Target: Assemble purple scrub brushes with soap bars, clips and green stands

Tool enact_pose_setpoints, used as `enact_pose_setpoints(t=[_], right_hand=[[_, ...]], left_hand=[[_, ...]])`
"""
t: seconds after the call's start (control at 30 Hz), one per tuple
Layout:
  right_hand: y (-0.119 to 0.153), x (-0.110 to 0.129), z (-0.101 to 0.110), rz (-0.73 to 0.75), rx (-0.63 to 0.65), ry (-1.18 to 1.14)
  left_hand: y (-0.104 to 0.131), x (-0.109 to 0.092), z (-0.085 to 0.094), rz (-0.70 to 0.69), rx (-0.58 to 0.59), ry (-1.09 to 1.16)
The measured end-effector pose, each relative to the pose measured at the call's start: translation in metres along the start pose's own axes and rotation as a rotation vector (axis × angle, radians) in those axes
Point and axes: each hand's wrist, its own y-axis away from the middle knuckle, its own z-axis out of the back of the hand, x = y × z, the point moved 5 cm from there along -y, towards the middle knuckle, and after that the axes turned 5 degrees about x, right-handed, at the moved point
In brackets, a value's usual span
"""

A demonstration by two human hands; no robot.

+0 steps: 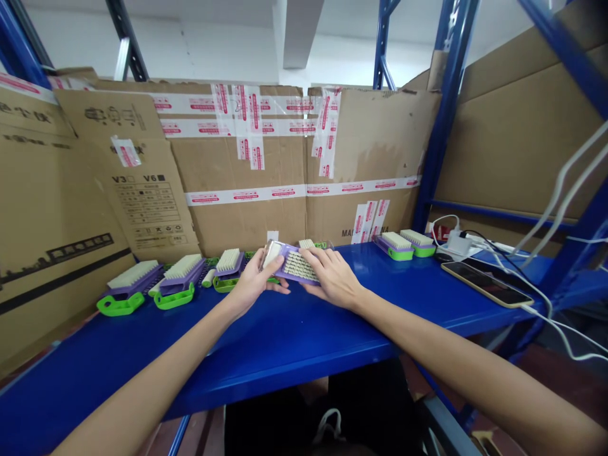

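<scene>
A purple brush-like piece with rows of cream bristles [298,266] is held between both hands above the middle of the blue shelf. My left hand [254,278] grips its left end, thumb on top, beside a clear plastic edge. Closed over its right end is my right hand [332,273], fingers on the bristles. Just behind the hands, another cream-topped piece [306,243] is partly hidden. To the left, similar purple and green pieces stand on the shelf, the nearest one [228,263] close to my left hand.
More brush pieces [398,244] sit at the back right. A phone [487,283] with white cables and a charger [458,243] lies at the right. Cardboard sheets [247,221] wall the back and left of the blue shelf [285,342]. Blue metal posts stand on the right.
</scene>
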Motion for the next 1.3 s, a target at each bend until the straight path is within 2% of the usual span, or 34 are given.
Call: enact_pose_setpoints(t=[0.23, 0.33, 0.47, 0.6, 0.67, 0.83, 1.0, 1.2, 1.3], right_hand=[[0.0, -0.014, 0.004, -0.042, -0.065, -0.1], [0.001, -0.034, 0.005, -0.153, -0.1, -0.071], [0.011, -0.067, 0.007, -0.397, -0.161, -0.02], [0.022, -0.099, 0.011, -0.686, -0.102, 0.064], [0.026, -0.113, 0.016, -0.768, -0.027, 0.134], [0.041, -0.149, 0.025, -0.818, 0.181, 0.343], [0.068, -0.172, 0.018, -0.78, 0.206, 0.44], [0.078, -0.179, 0.003, -0.853, 0.34, 0.445], [0.075, -0.179, 0.0, -0.884, 0.357, 0.456]], left_hand=[[-0.004, 0.004, 0.003, -0.026, 0.096, 0.005], [-0.005, 0.004, 0.006, -0.045, 0.101, -0.044], [-0.006, 0.004, 0.014, -0.098, 0.014, -0.22], [-0.005, 0.005, 0.017, -0.175, -0.003, -0.493], [-0.003, 0.005, 0.016, -0.187, 0.019, -0.608], [-0.001, 0.001, 0.016, -0.223, 0.023, -0.792], [-0.002, -0.001, 0.018, -0.251, 0.019, -0.88], [-0.002, -0.003, 0.023, -0.273, -0.025, -0.891], [-0.002, -0.005, 0.023, -0.265, -0.034, -0.897]])
